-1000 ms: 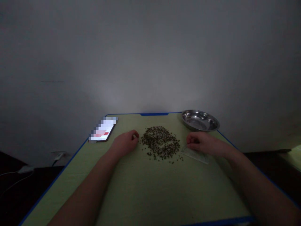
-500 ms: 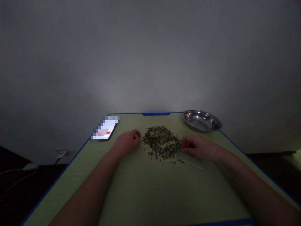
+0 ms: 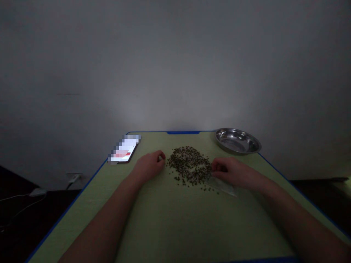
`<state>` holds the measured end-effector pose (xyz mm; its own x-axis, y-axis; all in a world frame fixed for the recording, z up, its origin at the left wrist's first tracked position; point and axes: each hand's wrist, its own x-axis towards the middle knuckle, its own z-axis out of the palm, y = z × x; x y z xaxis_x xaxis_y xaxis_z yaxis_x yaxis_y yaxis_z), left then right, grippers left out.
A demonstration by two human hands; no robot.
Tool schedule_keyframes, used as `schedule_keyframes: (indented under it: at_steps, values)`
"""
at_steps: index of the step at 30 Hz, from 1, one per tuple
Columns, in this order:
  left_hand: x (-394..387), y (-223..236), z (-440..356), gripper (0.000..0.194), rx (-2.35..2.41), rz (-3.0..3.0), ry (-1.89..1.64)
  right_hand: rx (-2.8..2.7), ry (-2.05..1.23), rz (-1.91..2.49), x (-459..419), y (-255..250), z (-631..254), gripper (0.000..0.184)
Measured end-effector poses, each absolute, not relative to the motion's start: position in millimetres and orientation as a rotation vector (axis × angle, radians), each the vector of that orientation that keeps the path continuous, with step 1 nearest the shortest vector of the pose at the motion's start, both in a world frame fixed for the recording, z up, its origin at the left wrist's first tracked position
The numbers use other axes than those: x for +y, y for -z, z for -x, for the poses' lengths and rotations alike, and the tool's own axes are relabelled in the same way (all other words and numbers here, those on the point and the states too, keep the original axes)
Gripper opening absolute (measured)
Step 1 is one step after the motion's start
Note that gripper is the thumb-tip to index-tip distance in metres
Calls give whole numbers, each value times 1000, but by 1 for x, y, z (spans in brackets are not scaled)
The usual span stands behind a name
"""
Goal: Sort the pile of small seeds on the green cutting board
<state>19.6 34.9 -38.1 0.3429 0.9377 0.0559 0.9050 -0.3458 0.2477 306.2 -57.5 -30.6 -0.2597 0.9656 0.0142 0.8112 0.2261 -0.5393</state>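
A loose pile of small dark grains point(image 3: 189, 162), like seeds or beans, is spread on the table between my hands. My left hand point(image 3: 150, 164) rests at the pile's left edge with its fingers curled; thumb and forefinger meet, and whatever they pinch is too small to make out. At the pile's right edge my right hand point(image 3: 227, 170) has its fingers closed, touching a clear plastic bag point(image 3: 226, 188) that lies flat partly beneath the hand. A few grains lie beside the bag. How firmly the bag is gripped is hidden.
A shiny metal bowl point(image 3: 238, 141) stands at the table's back right corner. On the back left lies a phone point(image 3: 124, 149) with a lit screen. The pale green table point(image 3: 175, 226) has a blue edge and meets a grey wall. A plug and cable point(image 3: 73, 179) are at the lower left.
The whole view has shifted slightly. Some grains now lie scattered farther along the front edge of the bag. Both hands keep nearly the same place and pose.
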Motion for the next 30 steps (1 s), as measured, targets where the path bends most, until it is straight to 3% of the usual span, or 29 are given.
schedule_keyframes:
  at_steps: [30]
  values:
    - [32, 36, -21, 30, 1707, -2416, -307, -2216, -730, 1528, -67, 29, -279, 4]
